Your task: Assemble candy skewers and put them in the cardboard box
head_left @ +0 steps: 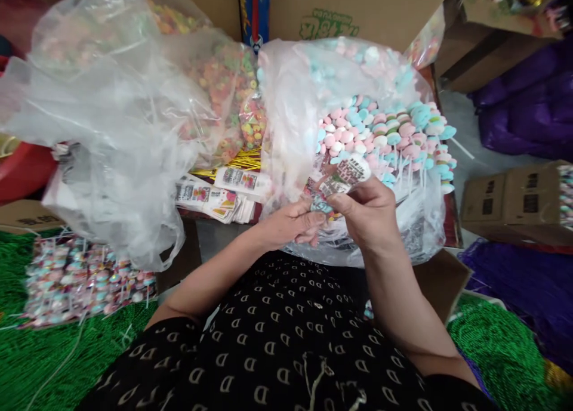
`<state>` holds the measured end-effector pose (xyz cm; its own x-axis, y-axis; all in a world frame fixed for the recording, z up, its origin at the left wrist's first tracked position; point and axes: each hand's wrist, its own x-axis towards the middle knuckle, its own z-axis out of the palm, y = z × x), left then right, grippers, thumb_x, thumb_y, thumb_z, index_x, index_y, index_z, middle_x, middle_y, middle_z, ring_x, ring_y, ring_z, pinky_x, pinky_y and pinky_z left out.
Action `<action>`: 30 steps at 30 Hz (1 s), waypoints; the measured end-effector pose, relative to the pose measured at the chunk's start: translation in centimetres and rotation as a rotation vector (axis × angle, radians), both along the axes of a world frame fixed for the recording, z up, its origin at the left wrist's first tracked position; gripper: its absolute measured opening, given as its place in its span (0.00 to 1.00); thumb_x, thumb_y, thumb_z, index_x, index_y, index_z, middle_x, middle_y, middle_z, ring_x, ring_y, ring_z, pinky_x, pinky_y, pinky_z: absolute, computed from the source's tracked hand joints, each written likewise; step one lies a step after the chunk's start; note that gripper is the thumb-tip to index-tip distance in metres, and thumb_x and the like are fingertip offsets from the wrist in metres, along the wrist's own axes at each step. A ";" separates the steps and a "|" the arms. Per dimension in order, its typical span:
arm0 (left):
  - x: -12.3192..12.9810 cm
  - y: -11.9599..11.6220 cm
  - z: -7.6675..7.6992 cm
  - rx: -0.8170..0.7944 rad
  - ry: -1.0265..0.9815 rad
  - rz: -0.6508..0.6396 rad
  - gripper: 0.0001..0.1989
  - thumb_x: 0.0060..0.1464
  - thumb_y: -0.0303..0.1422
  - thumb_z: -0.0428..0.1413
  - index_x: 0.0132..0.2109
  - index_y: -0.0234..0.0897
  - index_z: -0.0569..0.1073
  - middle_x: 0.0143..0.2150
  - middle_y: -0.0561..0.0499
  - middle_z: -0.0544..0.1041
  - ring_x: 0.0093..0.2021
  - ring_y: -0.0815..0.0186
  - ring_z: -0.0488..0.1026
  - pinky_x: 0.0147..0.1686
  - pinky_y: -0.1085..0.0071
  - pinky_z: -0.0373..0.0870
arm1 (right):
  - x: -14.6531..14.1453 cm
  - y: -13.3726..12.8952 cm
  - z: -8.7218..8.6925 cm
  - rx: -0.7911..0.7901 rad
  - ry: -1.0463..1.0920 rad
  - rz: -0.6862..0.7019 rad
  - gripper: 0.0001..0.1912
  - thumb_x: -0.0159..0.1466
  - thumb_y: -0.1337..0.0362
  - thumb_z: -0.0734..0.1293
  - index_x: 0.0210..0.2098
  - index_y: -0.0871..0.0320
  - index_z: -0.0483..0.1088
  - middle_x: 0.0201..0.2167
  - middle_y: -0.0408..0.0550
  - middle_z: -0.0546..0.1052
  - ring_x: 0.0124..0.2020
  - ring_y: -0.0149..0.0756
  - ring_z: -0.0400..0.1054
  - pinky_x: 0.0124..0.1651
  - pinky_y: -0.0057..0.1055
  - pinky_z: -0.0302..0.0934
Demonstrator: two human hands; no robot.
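left hand (290,225) and right hand (364,211) at a white printed paper card (345,175)

left of them lies a stack of white printed paper labels (219,196). left hand closes narrow just below the card's lower end; whether it grips the card cannot be told. the card's long axis slants up rightward. right hand, the nearer, pinches it between thumb and fingers, before a clear plastic bag of pink and blue candy lollipops (385,133).

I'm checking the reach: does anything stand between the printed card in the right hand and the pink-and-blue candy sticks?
Nothing visible does: the card, pinched in the right hand, overlaps the candy sticks in view, with the clear plastic bag gathered back to their left. Whether thin film lies over them there, I cannot tell.
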<state>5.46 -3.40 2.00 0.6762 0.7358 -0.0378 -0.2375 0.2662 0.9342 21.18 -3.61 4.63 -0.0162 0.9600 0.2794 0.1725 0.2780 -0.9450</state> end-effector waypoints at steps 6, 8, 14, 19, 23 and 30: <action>-4.4 0.5 -0.4 0.207 0.386 0.624 0.16 0.60 0.46 0.63 0.33 0.40 0.72 0.24 0.56 0.70 0.26 0.68 0.64 0.28 0.70 0.60 | -4.5 3.0 -1.2 -0.050 -0.053 -0.003 0.20 0.68 0.47 0.71 0.51 0.53 0.77 0.41 0.47 0.83 0.39 0.36 0.79 0.42 0.35 0.77; -6.0 0.9 -0.6 0.126 0.282 0.718 0.15 0.60 0.46 0.63 0.34 0.40 0.74 0.23 0.57 0.68 0.22 0.70 0.61 0.26 0.71 0.59 | -6.3 4.6 -1.5 -0.047 -0.126 0.111 0.19 0.73 0.49 0.65 0.54 0.53 0.77 0.41 0.46 0.83 0.39 0.35 0.78 0.42 0.34 0.76; -9.1 2.4 0.1 -0.215 -0.151 0.874 0.18 0.57 0.47 0.67 0.31 0.39 0.74 0.17 0.63 0.54 0.16 0.75 0.50 0.23 0.73 0.65 | -9.4 9.4 -2.8 0.074 -0.847 0.364 0.13 0.74 0.67 0.62 0.49 0.57 0.79 0.48 0.53 0.83 0.52 0.45 0.75 0.56 0.41 0.67; -9.7 3.1 0.5 -0.347 -0.172 0.910 0.22 0.65 0.49 0.58 0.29 0.39 0.71 0.16 0.63 0.53 0.14 0.76 0.48 0.21 0.75 0.65 | -8.8 10.5 -4.3 0.060 -1.298 0.294 0.17 0.72 0.72 0.59 0.54 0.66 0.75 0.50 0.65 0.81 0.53 0.53 0.71 0.51 0.43 0.60; -9.9 3.4 0.1 -0.392 -0.174 0.887 0.21 0.68 0.45 0.57 0.29 0.38 0.71 0.16 0.63 0.53 0.14 0.76 0.48 0.20 0.77 0.65 | -8.7 10.5 -5.1 0.082 -1.333 0.286 0.18 0.74 0.71 0.57 0.55 0.66 0.74 0.49 0.66 0.79 0.54 0.53 0.70 0.50 0.43 0.58; -10.2 3.7 0.2 -0.417 -0.172 0.899 0.21 0.67 0.47 0.57 0.29 0.39 0.71 0.16 0.63 0.51 0.14 0.75 0.48 0.20 0.76 0.64 | -8.7 11.4 -5.6 0.005 -1.237 0.239 0.17 0.74 0.70 0.56 0.49 0.64 0.77 0.46 0.62 0.81 0.47 0.48 0.72 0.47 0.38 0.58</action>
